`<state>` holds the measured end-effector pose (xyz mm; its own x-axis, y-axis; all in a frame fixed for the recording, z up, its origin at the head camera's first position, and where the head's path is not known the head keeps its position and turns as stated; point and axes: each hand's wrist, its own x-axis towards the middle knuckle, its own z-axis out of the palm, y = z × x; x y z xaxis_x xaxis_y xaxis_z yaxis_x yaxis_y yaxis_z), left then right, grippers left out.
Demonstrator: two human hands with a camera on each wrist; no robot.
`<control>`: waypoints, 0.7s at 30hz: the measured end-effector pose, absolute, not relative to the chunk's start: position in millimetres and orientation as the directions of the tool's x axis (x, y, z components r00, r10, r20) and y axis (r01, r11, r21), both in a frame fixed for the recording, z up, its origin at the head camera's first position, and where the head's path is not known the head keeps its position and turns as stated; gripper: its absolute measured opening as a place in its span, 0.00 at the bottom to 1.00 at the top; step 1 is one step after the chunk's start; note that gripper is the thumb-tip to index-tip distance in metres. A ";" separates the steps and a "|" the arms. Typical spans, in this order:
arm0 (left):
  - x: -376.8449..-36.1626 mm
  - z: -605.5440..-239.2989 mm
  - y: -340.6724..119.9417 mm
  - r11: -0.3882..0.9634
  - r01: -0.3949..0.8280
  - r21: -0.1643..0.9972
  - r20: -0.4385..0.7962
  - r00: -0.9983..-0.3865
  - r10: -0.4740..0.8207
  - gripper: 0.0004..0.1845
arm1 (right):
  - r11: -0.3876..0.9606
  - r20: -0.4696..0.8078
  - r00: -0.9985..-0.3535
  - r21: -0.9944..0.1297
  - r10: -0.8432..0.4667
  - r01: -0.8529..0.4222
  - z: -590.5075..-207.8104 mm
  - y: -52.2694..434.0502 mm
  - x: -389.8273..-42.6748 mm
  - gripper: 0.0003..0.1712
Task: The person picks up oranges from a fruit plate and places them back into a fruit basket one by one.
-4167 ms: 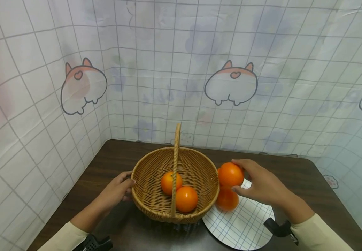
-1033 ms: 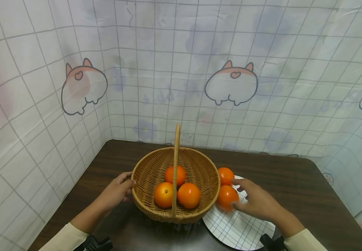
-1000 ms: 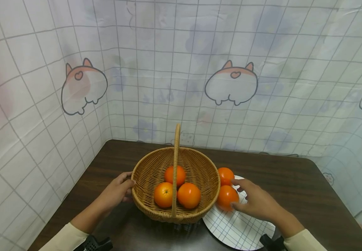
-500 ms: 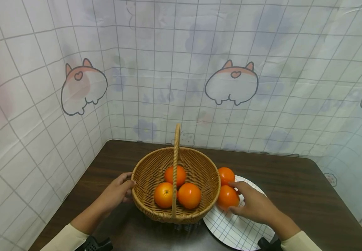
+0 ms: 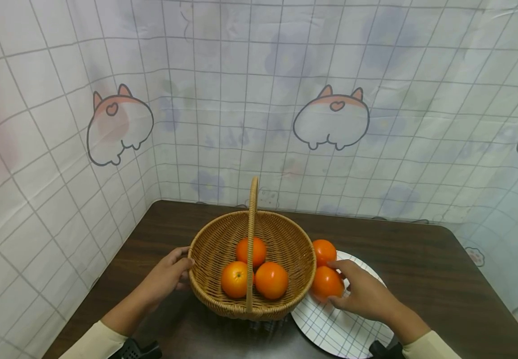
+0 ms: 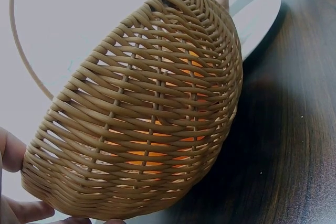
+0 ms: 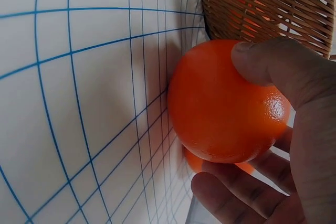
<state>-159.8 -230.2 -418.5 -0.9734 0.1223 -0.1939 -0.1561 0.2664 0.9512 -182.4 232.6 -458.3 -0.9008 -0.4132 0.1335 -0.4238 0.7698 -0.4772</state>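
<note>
Dark table (image 5: 420, 254), right hand (image 5: 366, 294) around orange (image 5: 326, 283)

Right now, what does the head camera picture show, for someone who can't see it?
A right hand grips a round orange on a white checked plate, while the left hand holds a woven wicker basket.

I see two bare hands, the left hand (image 5: 165, 275) and the right hand (image 5: 363, 295). Both arms wear long, soft cream sleeves (image 5: 91, 343). A small black camera (image 5: 137, 349) sits at each wrist.
</note>
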 end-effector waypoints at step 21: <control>-160.1 -417.6 -228.9 0.269 -0.154 0.951 -0.191 -0.975 0.116 0.30 | 0.738 0.242 -0.852 -0.426 -0.464 -0.523 -414.9 246.4 -187.0 0.43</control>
<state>-160.1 -228.9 -417.6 -0.9748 0.1157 -0.1910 -0.1544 0.2689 0.9507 -187.0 246.4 -414.9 -0.8521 -0.4639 0.2424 -0.5231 0.7380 -0.4264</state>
